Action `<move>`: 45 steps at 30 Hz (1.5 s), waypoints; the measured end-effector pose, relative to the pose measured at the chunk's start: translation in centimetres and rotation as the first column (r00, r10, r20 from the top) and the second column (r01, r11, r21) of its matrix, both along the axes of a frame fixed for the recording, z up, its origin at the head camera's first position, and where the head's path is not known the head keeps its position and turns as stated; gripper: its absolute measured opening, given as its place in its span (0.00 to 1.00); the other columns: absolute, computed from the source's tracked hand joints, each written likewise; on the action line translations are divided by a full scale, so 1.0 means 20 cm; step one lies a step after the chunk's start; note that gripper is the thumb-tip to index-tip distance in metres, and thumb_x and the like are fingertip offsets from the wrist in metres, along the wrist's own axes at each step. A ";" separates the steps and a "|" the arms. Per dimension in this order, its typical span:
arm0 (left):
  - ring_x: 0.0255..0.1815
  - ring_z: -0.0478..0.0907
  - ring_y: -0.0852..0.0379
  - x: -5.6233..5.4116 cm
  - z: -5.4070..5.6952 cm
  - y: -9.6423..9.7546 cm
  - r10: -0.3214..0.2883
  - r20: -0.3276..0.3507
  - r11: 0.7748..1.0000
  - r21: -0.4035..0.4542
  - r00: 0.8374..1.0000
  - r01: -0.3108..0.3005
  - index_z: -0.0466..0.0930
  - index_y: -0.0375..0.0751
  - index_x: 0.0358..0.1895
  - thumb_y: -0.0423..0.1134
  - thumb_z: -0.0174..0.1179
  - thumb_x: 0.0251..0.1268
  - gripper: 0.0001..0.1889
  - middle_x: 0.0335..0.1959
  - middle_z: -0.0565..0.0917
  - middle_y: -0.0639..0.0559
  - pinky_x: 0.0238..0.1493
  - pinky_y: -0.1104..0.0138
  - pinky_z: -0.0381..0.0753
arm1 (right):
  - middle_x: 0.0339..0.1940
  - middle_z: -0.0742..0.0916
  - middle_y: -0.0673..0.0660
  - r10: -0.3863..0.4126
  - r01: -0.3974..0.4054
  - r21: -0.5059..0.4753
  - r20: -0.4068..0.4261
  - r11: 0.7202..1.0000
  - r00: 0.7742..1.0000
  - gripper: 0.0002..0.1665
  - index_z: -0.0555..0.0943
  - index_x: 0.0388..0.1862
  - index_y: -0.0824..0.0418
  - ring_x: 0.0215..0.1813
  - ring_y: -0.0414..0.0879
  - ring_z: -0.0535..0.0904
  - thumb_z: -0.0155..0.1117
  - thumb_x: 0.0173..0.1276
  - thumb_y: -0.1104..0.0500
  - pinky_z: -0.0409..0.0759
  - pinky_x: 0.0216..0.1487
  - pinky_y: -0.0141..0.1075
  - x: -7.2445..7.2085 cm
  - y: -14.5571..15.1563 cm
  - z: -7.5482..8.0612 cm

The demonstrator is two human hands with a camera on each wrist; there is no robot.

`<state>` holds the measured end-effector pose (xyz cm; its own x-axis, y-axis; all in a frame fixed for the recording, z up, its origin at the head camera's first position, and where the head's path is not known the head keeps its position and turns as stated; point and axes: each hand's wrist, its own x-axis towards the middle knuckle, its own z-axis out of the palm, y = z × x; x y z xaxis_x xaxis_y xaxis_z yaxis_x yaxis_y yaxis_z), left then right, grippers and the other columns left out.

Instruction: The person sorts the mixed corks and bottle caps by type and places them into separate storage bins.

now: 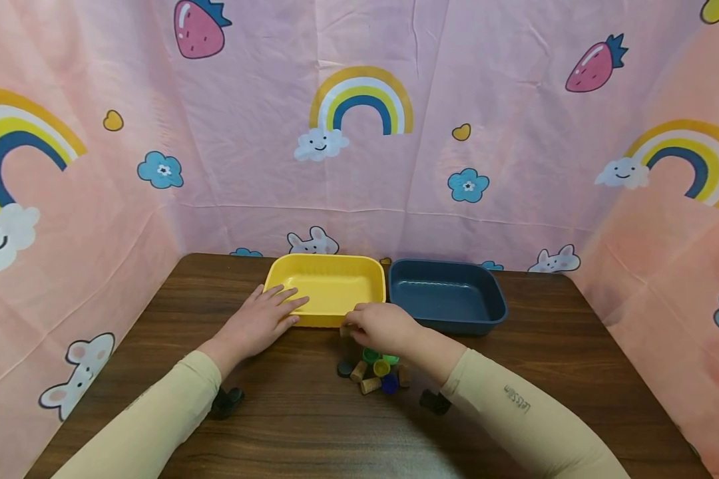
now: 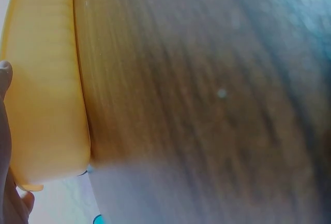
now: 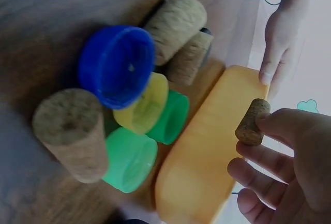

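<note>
right wrist view: how is the cork (image 3: 251, 122) held?
– pinched in the right hand (image 3: 310, 175), near the yellow tray (image 1: 320, 320), which is touched by the outspread left hand (image 1: 256, 320). light pinch advised, tray to be cleared.

I'm in a curtained-off booth: pink cartoon-printed cloth (image 1: 251, 120) on three sides of my wood-grain tabletop (image 1: 311, 426).

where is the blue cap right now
In the head view, the blue cap lies on the table on the near side of the yellow cap, between a cork on its left and another cork on its right.
</note>
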<state>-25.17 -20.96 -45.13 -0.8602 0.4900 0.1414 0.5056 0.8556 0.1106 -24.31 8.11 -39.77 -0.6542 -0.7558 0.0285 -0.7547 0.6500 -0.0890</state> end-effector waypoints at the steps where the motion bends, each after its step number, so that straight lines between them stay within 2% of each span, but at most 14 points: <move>1: 0.77 0.57 0.41 0.00 0.00 0.00 0.001 0.001 1.000 0.001 1.000 -0.001 0.65 0.59 0.75 0.55 0.47 0.78 0.26 0.75 0.66 0.49 0.75 0.39 0.46 | 0.42 0.85 0.46 -0.002 0.002 0.001 0.002 1.000 1.000 0.13 0.85 0.54 0.50 0.40 0.38 0.81 0.66 0.71 0.54 0.82 0.43 0.32 -0.01 0.00 0.01; 7: 0.77 0.56 0.42 0.00 -0.01 -0.01 0.007 0.003 1.000 0.004 1.000 -0.007 0.65 0.60 0.75 0.55 0.47 0.78 0.26 0.75 0.66 0.49 0.75 0.40 0.45 | 0.45 0.85 0.45 -0.042 0.042 0.017 0.012 0.999 0.999 0.15 0.84 0.55 0.48 0.42 0.38 0.80 0.66 0.71 0.51 0.82 0.47 0.32 -0.04 -0.04 0.06; 15: 0.76 0.58 0.43 0.00 -0.01 -0.01 0.006 -0.003 1.000 -0.001 1.000 -0.006 0.65 0.60 0.75 0.55 0.49 0.77 0.26 0.74 0.68 0.49 0.75 0.40 0.46 | 0.45 0.85 0.45 -0.056 0.057 0.024 -0.014 0.998 0.998 0.14 0.84 0.54 0.46 0.40 0.38 0.80 0.65 0.72 0.51 0.82 0.44 0.31 -0.09 -0.09 0.15; 22: 0.76 0.59 0.43 -0.01 -0.01 -0.01 0.011 0.004 1.000 -0.009 1.000 -0.011 0.66 0.61 0.74 0.54 0.49 0.78 0.25 0.73 0.69 0.50 0.75 0.40 0.46 | 0.46 0.85 0.45 -0.062 0.062 0.019 0.011 0.998 0.998 0.14 0.84 0.55 0.46 0.40 0.37 0.80 0.64 0.73 0.51 0.82 0.43 0.31 -0.13 -0.12 0.22; 30: 0.76 0.59 0.44 -0.01 -0.01 -0.01 0.012 0.002 1.000 -0.024 1.000 -0.012 0.67 0.62 0.74 0.54 0.49 0.78 0.24 0.73 0.69 0.50 0.75 0.40 0.47 | 0.46 0.85 0.45 -0.055 0.055 0.031 0.019 0.998 0.998 0.13 0.84 0.54 0.46 0.42 0.37 0.81 0.62 0.74 0.50 0.81 0.44 0.31 -0.17 -0.15 0.24; 37: 0.76 0.59 0.44 0.00 0.00 -0.02 0.009 0.004 1.000 -0.023 1.000 -0.009 0.68 0.62 0.73 0.55 0.48 0.78 0.24 0.73 0.69 0.50 0.75 0.40 0.48 | 0.47 0.87 0.46 -0.025 0.023 0.053 0.032 0.998 0.999 0.14 0.85 0.53 0.51 0.48 0.40 0.82 0.61 0.75 0.49 0.81 0.51 0.34 -0.26 -0.26 0.26; 45: 0.76 0.58 0.45 0.00 -0.01 -0.02 0.008 0.016 1.000 -0.014 1.000 -0.007 0.67 0.62 0.74 0.55 0.47 0.79 0.24 0.73 0.68 0.50 0.76 0.41 0.46 | 0.43 0.87 0.48 -0.122 0.105 0.147 0.113 0.984 0.986 0.18 0.85 0.50 0.54 0.42 0.42 0.81 0.61 0.73 0.44 0.82 0.45 0.37 -0.39 -0.39 0.32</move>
